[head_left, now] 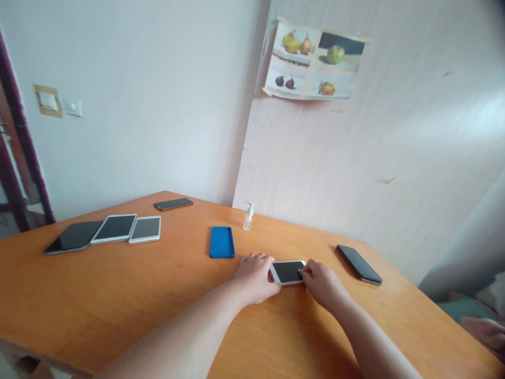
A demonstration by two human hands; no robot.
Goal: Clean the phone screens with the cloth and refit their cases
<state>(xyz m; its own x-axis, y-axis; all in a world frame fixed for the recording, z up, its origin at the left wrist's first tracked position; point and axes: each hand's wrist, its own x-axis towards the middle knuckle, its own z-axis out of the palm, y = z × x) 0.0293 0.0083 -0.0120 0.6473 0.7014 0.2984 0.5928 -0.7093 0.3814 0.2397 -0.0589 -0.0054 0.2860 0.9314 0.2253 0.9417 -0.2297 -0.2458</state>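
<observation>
A white smartphone (287, 272) with a dark screen lies flat on the wooden table, face up. My left hand (256, 278) holds its left end, thumb at the near corner and fingers at the far one. Over the right end of the screen, my right hand (322, 282) is closed in a pinch. A small light bit shows at its fingertips, too little to name. Left of the phone lies a blue phone case (222, 242), its hollow side up. Behind them a small clear pump bottle (248, 217) stands upright.
On the table's left lie a dark tablet (74, 236), a white tablet (115, 228) and a smaller white device (145, 229) side by side. One black phone (173, 203) rests at the back, another phone (359, 264) near the right edge. Walls border the table's far side.
</observation>
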